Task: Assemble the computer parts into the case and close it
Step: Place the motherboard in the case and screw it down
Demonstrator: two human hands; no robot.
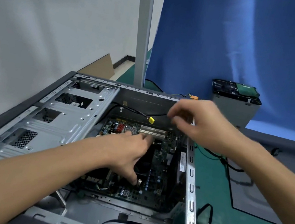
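Your left hand [128, 148] rests, fingers spread wide, on the motherboard [161, 165] inside the computer case [59, 116]. Your right hand [199, 125] hangs above the motherboard, curled, its grip too blurred to tell.

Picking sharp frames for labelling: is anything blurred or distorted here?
Head view: the right hand is motion-blurred; the left hand and motherboard look fairly sharp; the wide-angle lens bows the case rim; light is soft, with no strong glare.

we can read no text here; the white sticker [183, 161] on the inner right wall of the case [192, 181] carries print, perhaps a barcode, too small and blurred for us to make out
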